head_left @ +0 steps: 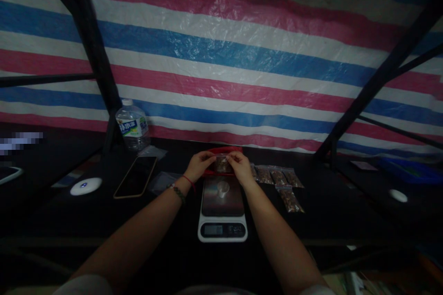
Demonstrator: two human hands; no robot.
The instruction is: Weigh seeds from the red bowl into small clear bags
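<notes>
Both of my hands meet over the far end of a digital kitchen scale [222, 223] on a dark table. My left hand [200, 164] and my right hand [240, 167] pinch the two sides of a small clear bag [221, 164] with brown contents, held between them. Behind the bag lies a red container [224, 150]. A small clear cup [223, 189] stands on the scale's platform. My left wrist wears a red string and a beaded bracelet.
Several filled small bags [278, 177] lie right of the scale. A phone [135, 176], a white round device [86, 186] and a water bottle [132, 125] sit to the left. Black frame bars and a striped tarp stand behind the table.
</notes>
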